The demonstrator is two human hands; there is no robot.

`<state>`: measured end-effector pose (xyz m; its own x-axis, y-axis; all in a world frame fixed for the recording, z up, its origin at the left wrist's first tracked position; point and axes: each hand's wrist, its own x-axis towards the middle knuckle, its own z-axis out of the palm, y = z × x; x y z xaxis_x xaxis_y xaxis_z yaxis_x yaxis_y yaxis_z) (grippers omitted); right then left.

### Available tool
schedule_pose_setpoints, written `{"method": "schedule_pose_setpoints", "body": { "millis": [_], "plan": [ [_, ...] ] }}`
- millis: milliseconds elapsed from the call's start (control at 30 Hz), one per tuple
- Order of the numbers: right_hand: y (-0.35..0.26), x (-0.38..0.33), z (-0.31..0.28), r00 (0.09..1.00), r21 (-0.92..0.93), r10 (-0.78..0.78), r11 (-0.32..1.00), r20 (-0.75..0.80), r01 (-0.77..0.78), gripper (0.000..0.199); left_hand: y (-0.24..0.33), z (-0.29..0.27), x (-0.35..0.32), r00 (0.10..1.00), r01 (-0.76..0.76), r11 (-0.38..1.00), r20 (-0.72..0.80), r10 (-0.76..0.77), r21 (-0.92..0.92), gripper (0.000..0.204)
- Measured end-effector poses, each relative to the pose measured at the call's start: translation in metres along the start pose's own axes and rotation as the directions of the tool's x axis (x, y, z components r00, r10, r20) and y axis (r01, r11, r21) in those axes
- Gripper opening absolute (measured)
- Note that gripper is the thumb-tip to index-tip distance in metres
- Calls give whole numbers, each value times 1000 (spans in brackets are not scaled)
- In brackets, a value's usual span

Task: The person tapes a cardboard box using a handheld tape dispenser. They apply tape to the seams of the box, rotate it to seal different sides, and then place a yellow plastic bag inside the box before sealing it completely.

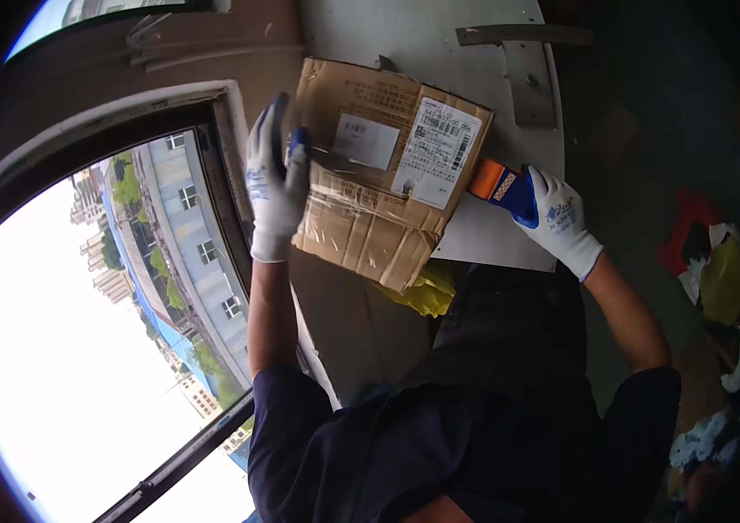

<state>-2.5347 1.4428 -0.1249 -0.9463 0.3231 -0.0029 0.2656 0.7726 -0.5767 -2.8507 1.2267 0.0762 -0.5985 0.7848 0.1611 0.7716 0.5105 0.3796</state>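
Observation:
A taped brown cardboard box lies tilted on a grey tabletop, its near corner jutting past the front edge. Two white labels show on it, the larger label at the right. Beside the box's left edge is my left hand, in a white glove with blue fingertips. Its fingers are stretched and the thumb stands apart, at the cardboard. My right hand, gloved alike, closes round a small orange box-like item with a patterned band. That item meets the box's right side; its exact kind is unclear.
A window with a dark frame fills the left. Flat metal bars lie at the table's far right. Yellow plastic shows below the box's near corner. Coloured scraps are heaped on the right.

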Motion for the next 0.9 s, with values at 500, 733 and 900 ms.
{"method": "schedule_pose_setpoints", "body": {
  "millis": [500, 733, 900],
  "plan": [
    [-23, -2, 18, 994, 197, -76, 976, -83, 91, 78, -57, 68, -23, 996, -76, 969, 58, 64, 234, 73],
    [-36, 18, 55, 999, 157, 8, 988, -52, 0, 77, -64, 58, -20, 984, 58, 990, -175, -35, 126, 59],
    [-39, 17, 76, 998, 196, -4, 980, -65, 17, 79, -167, 43, -63, 802, 510, 597, 91, -591, -619, 61]
  ]
}}
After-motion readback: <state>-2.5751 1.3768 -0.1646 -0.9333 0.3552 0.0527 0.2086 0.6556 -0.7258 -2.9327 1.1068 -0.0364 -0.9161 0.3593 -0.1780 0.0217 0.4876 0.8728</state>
